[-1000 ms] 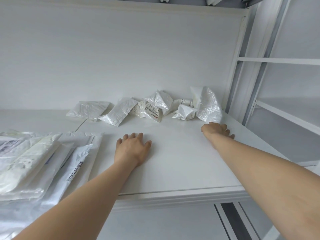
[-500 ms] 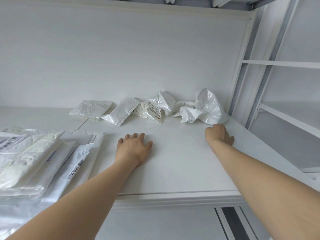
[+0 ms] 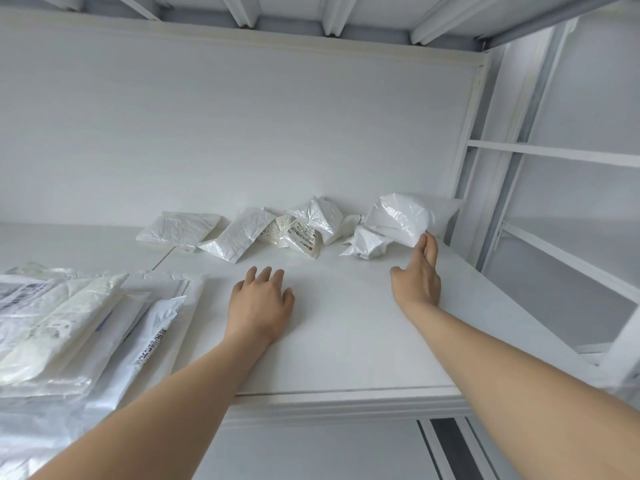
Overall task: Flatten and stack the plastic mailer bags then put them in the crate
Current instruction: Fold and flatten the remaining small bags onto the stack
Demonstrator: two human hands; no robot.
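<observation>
Well to the right of the flattened stack (image 3: 62, 323) of mailers, pinching now the lower edge of the big crumpled mailer bag (image 3: 405, 216) with the right hand (image 3: 417, 275), thumb against fingers. One second ago only reaching low at its foot, without any grip. Since then has lifted and turned this bag a little, away from the corner. Keeping the left hand (image 3: 261, 303) as before, spread flat on the white shelf board (image 3: 346, 358), just right of the stack. Leaving untouched the row of other crumpled mailers (image 3: 294, 230), farther back between stack and held bag. Probably means for the task: next bag secured, ready for pulling beside the stack and pressing flat. Cannot see any crate.
</observation>
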